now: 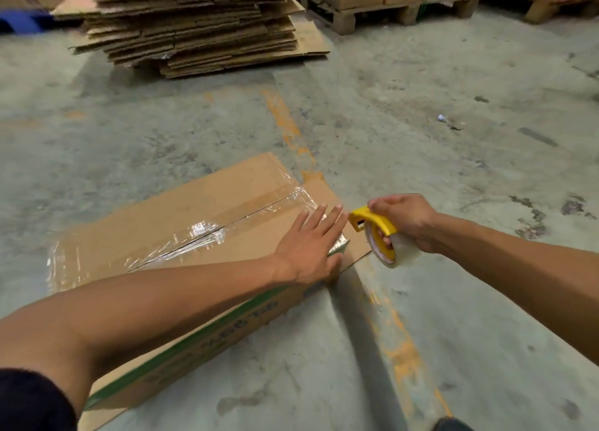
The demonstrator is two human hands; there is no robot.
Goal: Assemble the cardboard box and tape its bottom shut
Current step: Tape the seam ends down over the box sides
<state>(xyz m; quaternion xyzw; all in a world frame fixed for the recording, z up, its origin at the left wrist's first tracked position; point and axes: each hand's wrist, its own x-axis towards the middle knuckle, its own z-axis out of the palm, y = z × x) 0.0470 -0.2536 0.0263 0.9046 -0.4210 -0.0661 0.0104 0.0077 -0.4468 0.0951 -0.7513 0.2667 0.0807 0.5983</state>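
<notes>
The cardboard box (181, 236) is lying bottom-up on the floor (421, 122), looking light and stiff; the left hand (311, 246) is pressing flat, released, near the taped seam; the right hand (405, 220) is clenching the tape dispenser (377, 233) just right.

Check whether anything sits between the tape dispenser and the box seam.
Only the left hand, lying flat on the box end, lies between the seam and the yellow tape dispenser in the right hand.

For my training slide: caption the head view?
Left hand flattens clear tape on brown cardboard box; right hand holds yellow tape dispenser.
</notes>
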